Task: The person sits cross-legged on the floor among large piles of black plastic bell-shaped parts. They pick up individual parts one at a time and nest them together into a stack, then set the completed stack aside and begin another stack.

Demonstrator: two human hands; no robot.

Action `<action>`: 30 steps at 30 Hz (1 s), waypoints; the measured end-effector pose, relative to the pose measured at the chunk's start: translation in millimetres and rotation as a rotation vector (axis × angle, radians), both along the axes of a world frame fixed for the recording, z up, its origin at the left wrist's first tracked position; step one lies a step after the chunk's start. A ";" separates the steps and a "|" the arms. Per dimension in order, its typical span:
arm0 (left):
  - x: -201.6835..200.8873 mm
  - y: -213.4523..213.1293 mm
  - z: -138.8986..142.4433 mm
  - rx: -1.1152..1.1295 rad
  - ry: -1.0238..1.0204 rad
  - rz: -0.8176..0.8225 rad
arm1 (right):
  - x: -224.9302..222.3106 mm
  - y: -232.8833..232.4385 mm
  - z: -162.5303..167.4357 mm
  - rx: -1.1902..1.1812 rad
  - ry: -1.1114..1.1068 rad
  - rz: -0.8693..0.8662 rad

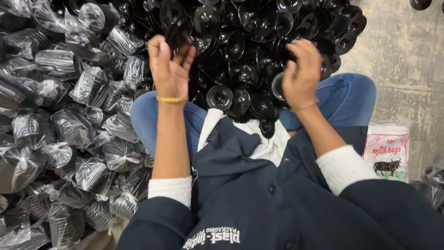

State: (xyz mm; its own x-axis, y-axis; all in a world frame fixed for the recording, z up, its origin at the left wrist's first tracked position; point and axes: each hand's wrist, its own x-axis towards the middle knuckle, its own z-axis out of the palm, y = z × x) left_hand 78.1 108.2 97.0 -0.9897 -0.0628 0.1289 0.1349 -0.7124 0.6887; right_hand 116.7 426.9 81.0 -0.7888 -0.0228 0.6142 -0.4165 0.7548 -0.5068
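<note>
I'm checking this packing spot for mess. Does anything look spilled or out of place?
One black lid lies alone on the concrete floor, apart from the loose lid pile. A few lids have slid onto the person's lap. Nothing looks damaged.

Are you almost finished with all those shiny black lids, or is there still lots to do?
Lots looks done: a big heap of clear bags stuffed with stacked black pieces sits on the left. Right now the left hand and right hand are both up in the pile of loose black lids, picking some. That loose pile is still large, so plenty appears to be left.
</note>
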 end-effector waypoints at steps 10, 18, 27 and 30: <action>-22.8 -8.7 -22.6 0.157 -0.023 -0.035 | -75.3 -132.7 6.5 0.127 -0.185 0.486; -21.7 -4.1 -22.7 0.127 0.006 -0.010 | -62.4 -115.8 -10.9 0.099 -0.506 0.244; -16.5 2.1 -14.9 0.078 -0.032 -0.106 | -72.8 -109.5 -29.5 0.124 -0.483 0.220; -15.1 18.2 -9.9 -0.111 -0.032 -0.154 | -53.3 -68.1 -33.0 -0.119 -0.570 0.287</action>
